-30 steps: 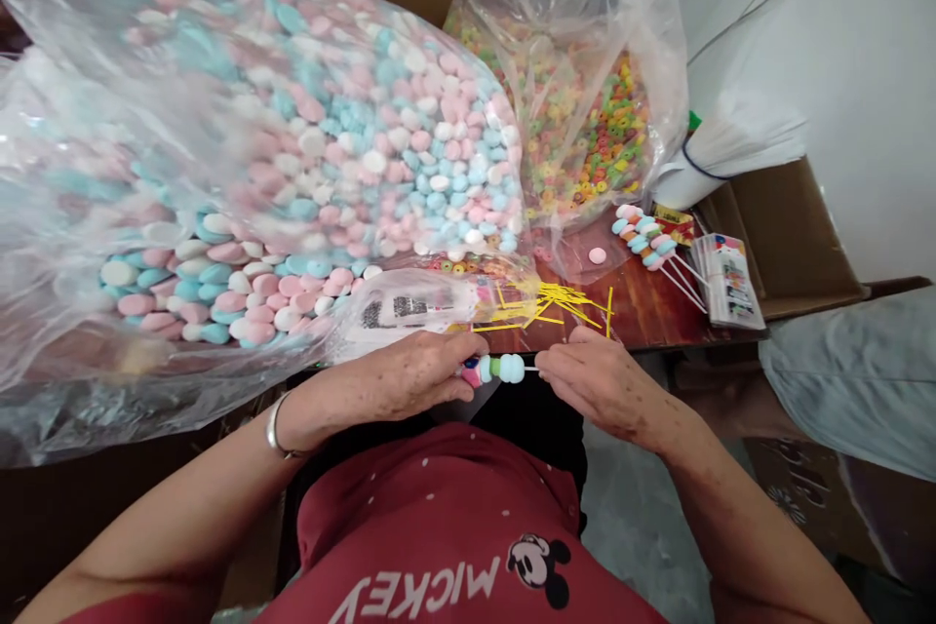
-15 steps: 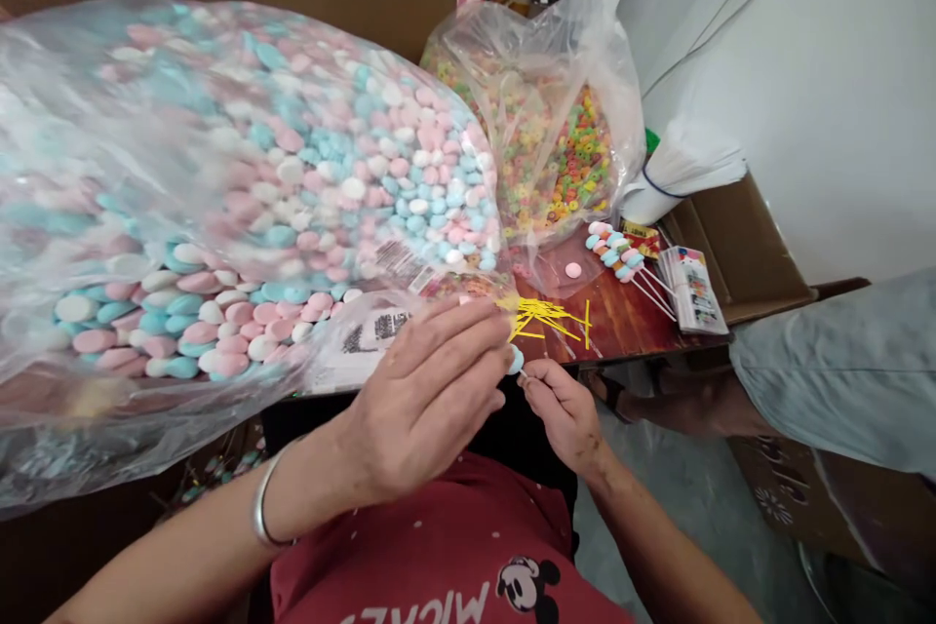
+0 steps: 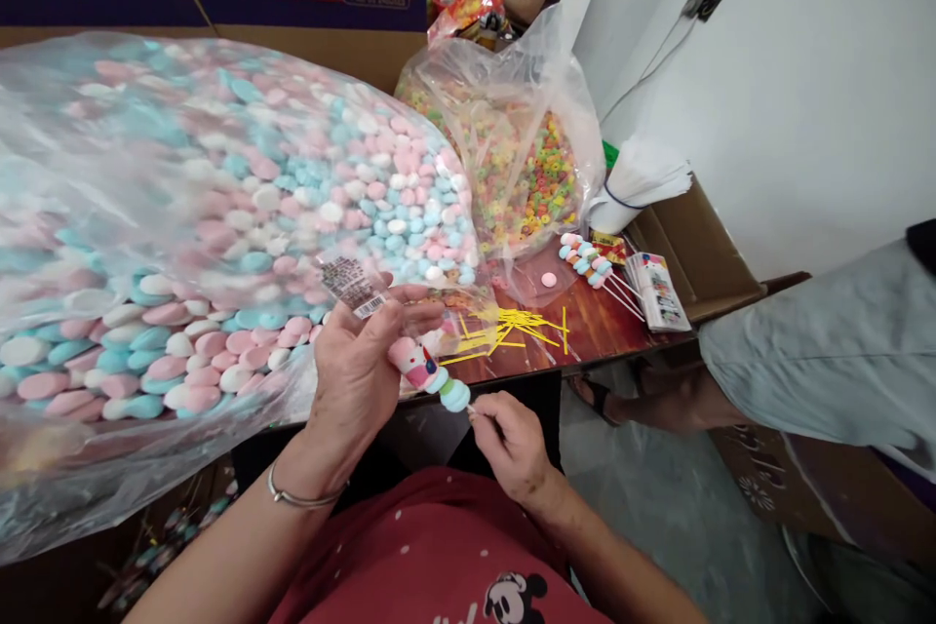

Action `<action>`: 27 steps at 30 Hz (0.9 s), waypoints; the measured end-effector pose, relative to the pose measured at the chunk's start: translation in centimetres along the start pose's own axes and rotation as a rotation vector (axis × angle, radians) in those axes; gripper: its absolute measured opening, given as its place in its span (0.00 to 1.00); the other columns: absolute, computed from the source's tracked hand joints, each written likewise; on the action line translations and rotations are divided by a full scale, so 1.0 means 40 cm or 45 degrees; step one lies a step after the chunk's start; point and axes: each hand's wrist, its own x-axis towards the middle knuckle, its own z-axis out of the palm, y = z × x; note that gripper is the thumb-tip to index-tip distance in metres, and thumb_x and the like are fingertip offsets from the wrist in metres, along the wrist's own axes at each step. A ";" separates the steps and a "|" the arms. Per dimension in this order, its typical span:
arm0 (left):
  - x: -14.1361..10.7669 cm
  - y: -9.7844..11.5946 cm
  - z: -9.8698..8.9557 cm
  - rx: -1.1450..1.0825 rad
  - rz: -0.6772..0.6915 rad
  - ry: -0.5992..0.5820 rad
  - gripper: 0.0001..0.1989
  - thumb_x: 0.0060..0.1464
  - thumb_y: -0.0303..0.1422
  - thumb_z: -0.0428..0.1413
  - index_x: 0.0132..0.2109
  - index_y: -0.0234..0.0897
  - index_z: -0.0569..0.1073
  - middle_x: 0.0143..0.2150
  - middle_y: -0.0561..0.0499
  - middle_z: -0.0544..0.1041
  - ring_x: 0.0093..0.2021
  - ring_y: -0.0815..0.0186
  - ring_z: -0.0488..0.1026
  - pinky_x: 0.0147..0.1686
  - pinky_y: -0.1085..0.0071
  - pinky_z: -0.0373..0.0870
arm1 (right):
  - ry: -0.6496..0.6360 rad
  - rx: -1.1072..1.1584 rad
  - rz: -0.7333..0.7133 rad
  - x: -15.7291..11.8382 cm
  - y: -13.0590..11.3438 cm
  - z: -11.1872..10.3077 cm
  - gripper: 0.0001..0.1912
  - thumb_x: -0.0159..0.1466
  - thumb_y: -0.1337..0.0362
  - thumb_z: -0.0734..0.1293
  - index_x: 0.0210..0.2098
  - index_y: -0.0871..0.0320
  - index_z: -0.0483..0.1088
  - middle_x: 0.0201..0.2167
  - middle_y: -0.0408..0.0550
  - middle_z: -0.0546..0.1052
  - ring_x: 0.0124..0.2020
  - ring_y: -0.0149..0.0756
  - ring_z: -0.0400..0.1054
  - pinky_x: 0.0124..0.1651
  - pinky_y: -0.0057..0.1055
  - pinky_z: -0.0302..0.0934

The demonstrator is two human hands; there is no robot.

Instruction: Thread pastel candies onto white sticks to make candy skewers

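Note:
My right hand (image 3: 516, 444) pinches the thin stick of a marshmallow skewer (image 3: 454, 396) near the table's front edge. The skewer carries pale blue and pink marshmallows with a green ring among them, and it tilts up towards my left hand (image 3: 355, 370). Closed around a clear printed plastic bag (image 3: 349, 285), that hand has its thumb across the film. Colourful print shows by the skewer's upper end; whether that end sits inside the bag I cannot tell. Yellow twist ties (image 3: 519, 324) lie in a loose pile just beyond my hands.
A huge clear sack of marshmallows (image 3: 241, 195) fills the left; a sack of coloured rings (image 3: 523, 166) stands behind. Finished-looking skewers (image 3: 589, 263), a stack of printed bags (image 3: 658, 292) and a white cup (image 3: 621, 205) are at right. A person's leg (image 3: 811, 351) is beside the table.
My left hand has turned from lying palm-down over the skewer to gripping the bag thumb-up. More of the skewer shows. My right hand sits lower and further left in view, and the camera has shifted.

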 end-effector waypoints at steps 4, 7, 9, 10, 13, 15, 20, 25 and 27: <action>-0.003 -0.026 0.034 -0.036 -0.017 0.008 0.19 0.41 0.34 0.68 0.39 0.35 0.70 0.25 0.54 0.77 0.18 0.69 0.72 0.18 0.75 0.69 | 0.029 -0.191 -0.139 -0.009 -0.013 0.016 0.10 0.67 0.65 0.57 0.34 0.57 0.69 0.21 0.44 0.71 0.21 0.30 0.59 0.29 0.31 0.55; -0.024 -0.060 0.050 -0.028 -0.086 -0.101 0.17 0.43 0.34 0.67 0.37 0.36 0.69 0.20 0.57 0.73 0.15 0.71 0.68 0.15 0.77 0.64 | -0.038 0.239 0.194 -0.019 -0.028 0.032 0.12 0.68 0.59 0.57 0.34 0.56 0.68 0.19 0.40 0.67 0.19 0.28 0.57 0.25 0.28 0.53; -0.043 -0.084 0.050 -0.035 -0.164 -0.158 0.16 0.44 0.35 0.67 0.37 0.36 0.69 0.20 0.58 0.72 0.15 0.71 0.68 0.15 0.78 0.62 | -0.099 0.712 0.475 -0.019 -0.039 0.041 0.13 0.67 0.56 0.58 0.33 0.56 0.67 0.14 0.35 0.60 0.16 0.26 0.51 0.21 0.26 0.47; -0.051 -0.096 0.045 -0.042 -0.210 -0.178 0.17 0.44 0.35 0.67 0.38 0.36 0.69 0.20 0.58 0.72 0.16 0.71 0.69 0.16 0.77 0.63 | -0.103 0.942 0.584 -0.016 -0.043 0.043 0.13 0.66 0.55 0.60 0.32 0.56 0.67 0.12 0.33 0.57 0.14 0.25 0.47 0.20 0.26 0.44; -0.062 -0.117 0.014 -0.039 -0.377 -0.322 0.19 0.42 0.36 0.69 0.39 0.36 0.71 0.25 0.54 0.76 0.24 0.67 0.75 0.23 0.74 0.69 | -0.061 1.411 0.727 0.004 -0.046 0.042 0.12 0.62 0.56 0.64 0.28 0.57 0.66 0.09 0.29 0.52 0.12 0.22 0.41 0.20 0.25 0.42; -0.053 -0.113 -0.010 -0.025 -0.448 -0.430 0.22 0.41 0.38 0.70 0.41 0.35 0.73 0.32 0.49 0.79 0.32 0.63 0.78 0.30 0.71 0.73 | -0.063 1.511 0.731 0.016 -0.040 0.035 0.12 0.61 0.56 0.65 0.27 0.57 0.66 0.08 0.28 0.51 0.11 0.21 0.39 0.20 0.25 0.43; -0.001 -0.051 -0.024 -0.124 -0.232 -0.241 0.27 0.39 0.44 0.70 0.44 0.35 0.73 0.41 0.45 0.81 0.41 0.61 0.79 0.39 0.68 0.75 | -0.111 1.051 0.588 0.018 -0.011 0.023 0.11 0.65 0.57 0.62 0.30 0.57 0.69 0.11 0.32 0.57 0.13 0.24 0.46 0.20 0.26 0.45; 0.029 -0.029 0.005 -0.114 -0.068 -0.044 0.21 0.43 0.39 0.69 0.40 0.35 0.70 0.27 0.53 0.78 0.25 0.67 0.76 0.27 0.71 0.73 | 0.062 -0.079 -0.088 0.024 0.001 0.022 0.08 0.66 0.66 0.62 0.38 0.57 0.73 0.23 0.44 0.74 0.21 0.30 0.62 0.28 0.29 0.55; 0.030 -0.040 0.011 -0.113 -0.027 -0.013 0.21 0.44 0.38 0.68 0.40 0.35 0.69 0.23 0.57 0.74 0.20 0.70 0.72 0.22 0.74 0.69 | 0.160 -0.309 -0.221 0.031 0.000 0.023 0.08 0.66 0.68 0.61 0.40 0.58 0.72 0.22 0.44 0.75 0.21 0.31 0.64 0.28 0.29 0.56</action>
